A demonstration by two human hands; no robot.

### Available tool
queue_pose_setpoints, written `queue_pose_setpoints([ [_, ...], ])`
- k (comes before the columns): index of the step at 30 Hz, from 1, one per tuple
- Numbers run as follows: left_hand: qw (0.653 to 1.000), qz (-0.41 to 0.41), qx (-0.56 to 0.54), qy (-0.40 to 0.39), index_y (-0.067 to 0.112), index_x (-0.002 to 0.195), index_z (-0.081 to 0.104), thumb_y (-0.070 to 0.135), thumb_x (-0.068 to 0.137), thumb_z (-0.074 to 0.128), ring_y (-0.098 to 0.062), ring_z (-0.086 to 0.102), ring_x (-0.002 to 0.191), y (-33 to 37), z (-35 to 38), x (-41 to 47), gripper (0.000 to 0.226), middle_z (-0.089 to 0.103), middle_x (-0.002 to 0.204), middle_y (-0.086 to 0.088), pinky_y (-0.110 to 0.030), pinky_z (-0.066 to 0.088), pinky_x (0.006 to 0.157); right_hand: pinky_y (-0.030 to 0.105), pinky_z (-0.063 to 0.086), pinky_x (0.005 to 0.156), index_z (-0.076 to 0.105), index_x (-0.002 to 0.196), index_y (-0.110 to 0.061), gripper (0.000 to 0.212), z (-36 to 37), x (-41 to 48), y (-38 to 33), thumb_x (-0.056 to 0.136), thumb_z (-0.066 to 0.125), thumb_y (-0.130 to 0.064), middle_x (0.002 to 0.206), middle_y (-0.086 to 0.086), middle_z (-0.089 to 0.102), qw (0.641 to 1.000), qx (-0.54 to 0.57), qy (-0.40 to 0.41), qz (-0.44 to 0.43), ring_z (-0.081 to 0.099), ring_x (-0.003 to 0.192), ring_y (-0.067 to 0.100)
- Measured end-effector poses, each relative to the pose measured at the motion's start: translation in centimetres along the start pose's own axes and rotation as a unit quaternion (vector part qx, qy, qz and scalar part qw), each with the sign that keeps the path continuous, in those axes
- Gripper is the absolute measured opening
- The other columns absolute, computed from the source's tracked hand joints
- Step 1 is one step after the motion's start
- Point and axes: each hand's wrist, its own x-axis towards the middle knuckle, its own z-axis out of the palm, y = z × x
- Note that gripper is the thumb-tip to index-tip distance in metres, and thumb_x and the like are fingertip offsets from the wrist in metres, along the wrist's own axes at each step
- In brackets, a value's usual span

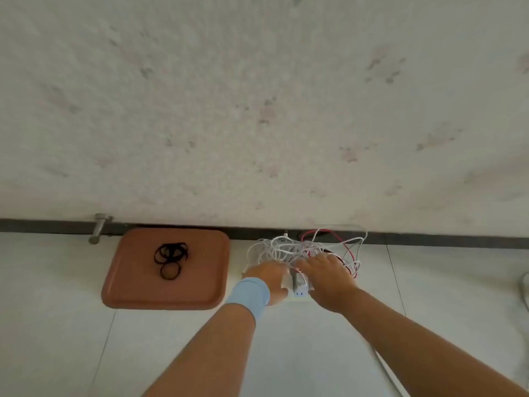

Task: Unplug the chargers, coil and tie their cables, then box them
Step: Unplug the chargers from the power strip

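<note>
Starting at the left, a metal door stop [98, 228] sticks out from the foot of the wall. Just beside it a brown tray [120, 282] lies flat on the tiled floor, with a small heap of black elastic bands [171, 259] on it, ready for tying.

Right of the tray, the left hand [270, 277], with a pale blue wristband [252, 296] behind it, rests palm down on the near end of a white power strip [299, 293]. Its fingertips are hidden, so I cannot tell whether they are pressing flat or pinching something. A grey charger [294, 279] stands in the strip between the two hands, so unplugging is probably not finished.

Behind it, against the wall, lies a loose tangle of white cables [289, 247] with a thin red wire [347, 247] looping through. The right hand [329, 279] lies over the strip and the near edge of the tangle, fingers reaching forward. Whether the thumb and fingers clamp a charger is hidden beneath the hand.

The chargers look light and hard, likely seated firmly. Each is best taken by its body, pinched on its sides and pulled straight out while the other hand holds the strip down. The cables look thin, soft and light, so they will snag on each other. Pulling one by its cord risks dragging the whole knot.

A white lead [386, 371] runs along the floor under the right forearm. No box is in view.
</note>
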Motion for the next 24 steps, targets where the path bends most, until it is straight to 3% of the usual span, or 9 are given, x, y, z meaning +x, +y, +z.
queue_pose_setpoints([
  [4, 0.999, 0.006, -0.011, 0.051, 0.033, 0.128, 0.052, 0.028, 0.086, 0.06, -0.026, 0.061, 0.11, 0.5, 2.3, 1.6, 0.043, 0.057, 0.13, 0.004, -0.038, 0.05, 0.087, 0.04, 0.031, 0.112, 0.034, 0.144, -0.029, 0.07, 2.0, 1.0, 0.2, 0.086, 0.073, -0.032, 0.145, 0.0, 0.047, 0.989, 0.113, 0.001, 0.097, 0.041, 0.135, 0.025],
  [6, 0.998, -0.005, 0.019, 0.051, 0.034, 0.129, 0.051, 0.031, 0.084, 0.063, -0.027, 0.063, 0.106, 0.4, 3.6, 2.6, 0.046, 0.058, 0.13, 0.0, -0.041, 0.054, 0.085, 0.041, 0.03, 0.113, 0.034, 0.147, -0.029, 0.072, 3.1, 1.6, 0.3, 0.087, 0.072, -0.037, 0.149, -0.002, 0.045, 0.993, 0.081, 0.002, 0.084, 0.036, 0.138, 0.026],
  [10, 0.996, -0.022, 0.072, 0.04, 0.026, 0.144, 0.038, 0.029, 0.083, 0.069, -0.033, 0.053, 0.121, -0.1, 5.4, 4.3, 0.069, 0.035, 0.145, -0.007, -0.043, 0.05, 0.096, 0.042, 0.032, 0.111, 0.049, 0.138, -0.022, 0.057, 4.4, 2.8, 0.6, 0.089, 0.068, -0.044, 0.139, -0.001, 0.053, 0.998, -0.009, 0.017, 0.062, 0.035, 0.133, 0.027],
  [13, 0.996, -0.044, 0.068, 0.039, 0.025, 0.145, 0.034, 0.029, 0.079, 0.075, -0.034, 0.054, 0.116, -0.6, 6.3, 5.7, 0.079, 0.035, 0.142, -0.009, -0.04, 0.05, 0.087, 0.047, 0.025, 0.116, 0.048, 0.142, -0.023, 0.062, 5.2, 3.3, 0.8, 0.088, 0.067, -0.047, 0.14, -0.003, 0.054, 0.998, -0.021, 0.031, 0.051, 0.033, 0.136, 0.029],
  [16, 0.994, -0.052, 0.078, 0.062, 0.023, 0.139, 0.041, 0.027, 0.082, 0.07, -0.031, 0.059, 0.104, -0.5, 6.7, 6.1, 0.064, 0.047, 0.133, -0.008, -0.037, 0.049, 0.077, 0.052, 0.017, 0.119, 0.046, 0.145, -0.026, 0.063, 6.0, 3.3, 1.0, 0.089, 0.066, -0.047, 0.142, -0.005, 0.054, 0.997, -0.029, 0.062, 0.043, 0.033, 0.138, 0.028],
  [19, 0.979, -0.004, 0.171, 0.113, 0.018, 0.13, 0.054, 0.024, 0.089, 0.062, -0.03, 0.065, 0.1, -0.1, 6.7, 6.2, 0.042, 0.062, 0.121, -0.007, -0.038, 0.052, 0.08, 0.056, 0.014, 0.12, 0.046, 0.146, -0.026, 0.061, 6.4, 3.3, 0.7, 0.09, 0.065, -0.043, 0.141, -0.004, 0.056, 0.996, -0.027, 0.064, 0.049, 0.037, 0.138, 0.028],
  [24, 0.978, 0.029, 0.181, 0.097, 0.013, 0.128, 0.054, 0.02, 0.092, 0.052, -0.035, 0.066, 0.097, -0.1, 6.6, 5.9, 0.037, 0.068, 0.113, -0.011, -0.038, 0.049, 0.076, 0.05, 0.022, 0.117, 0.044, 0.145, -0.026, 0.057, 6.7, 3.0, 0.5, 0.093, 0.063, -0.04, 0.14, -0.004, 0.056, 0.997, -0.024, 0.043, 0.064, 0.041, 0.134, 0.026],
])
